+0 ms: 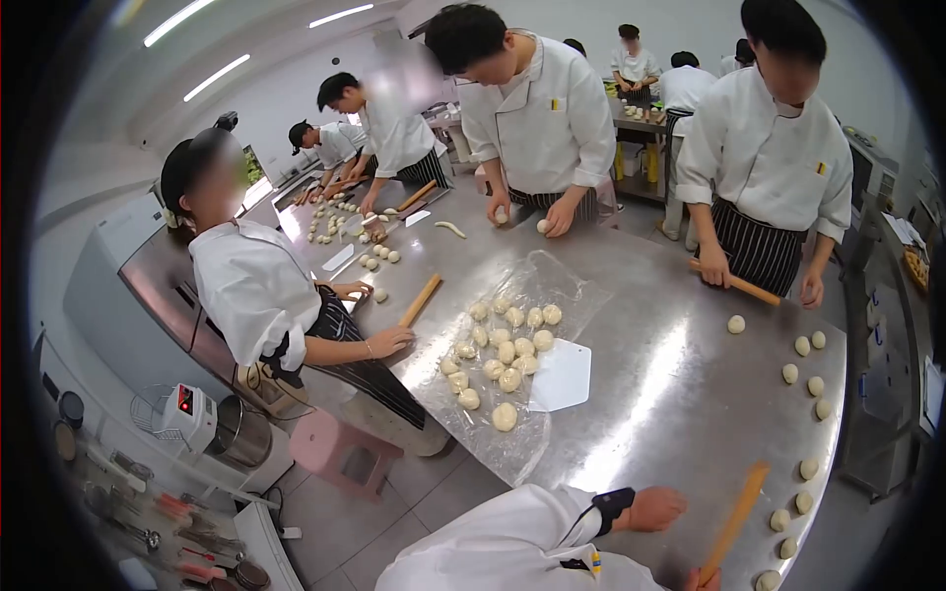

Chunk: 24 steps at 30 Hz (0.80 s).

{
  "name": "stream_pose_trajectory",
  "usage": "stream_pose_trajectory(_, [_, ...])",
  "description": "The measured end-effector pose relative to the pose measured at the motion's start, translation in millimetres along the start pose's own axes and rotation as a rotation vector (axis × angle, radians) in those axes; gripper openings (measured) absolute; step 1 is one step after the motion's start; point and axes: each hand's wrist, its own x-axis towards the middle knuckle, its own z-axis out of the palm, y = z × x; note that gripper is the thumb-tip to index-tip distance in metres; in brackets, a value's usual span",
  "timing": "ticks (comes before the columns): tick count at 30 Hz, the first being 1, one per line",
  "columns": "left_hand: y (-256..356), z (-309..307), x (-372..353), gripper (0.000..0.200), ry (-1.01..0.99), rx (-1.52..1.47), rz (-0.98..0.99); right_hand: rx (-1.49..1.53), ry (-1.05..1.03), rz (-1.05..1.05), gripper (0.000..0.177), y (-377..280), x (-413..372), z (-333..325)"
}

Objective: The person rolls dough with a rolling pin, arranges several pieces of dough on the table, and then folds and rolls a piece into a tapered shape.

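A slim, light-brown wooden rolling pin [734, 522] lies slanted on the shiny steel table [680, 394], its far end pointing up and to the right. Its near end sits in the right hand [704, 581] at the bottom edge of the view. Just beside it, to the right, small round pale dough balls [779, 519] sit apart from one another in a loose curved row along the table's edge.

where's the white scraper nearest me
Head view, centre of the steel table: the white scraper lies just right of the dough balls, its edge overlapping the plastic sheet.
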Motion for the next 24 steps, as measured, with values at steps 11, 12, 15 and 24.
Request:
stream_pose_trajectory(11, [-16.8, -10.0, -5.0, 0.064, 0.041, -0.203, -0.258, -0.013, -0.315, 0.032, 0.031, -86.1, 5.7, 5.6])
stream_pose_trajectory(12, [5.5, -46.8, -3.5, 0.072, -0.004, -0.337, -0.447, -0.074, -0.301, 0.058, 0.032, -92.7, 0.8, 2.6])
stream_pose_trajectory(15, [-5.7, -69.7, -83.8, 0.057, 0.484, -0.271, -0.563, 0.176, -0.276, -0.104, 0.034, -81.9, -12.8, -3.8])
stream_pose_trajectory(24, [23.4, -107.1, -97.3, 0.042, 0.445, -0.134, -0.544, -0.03, -0.459, 0.121, 0.03, -99.2, -44.1, 2.3])
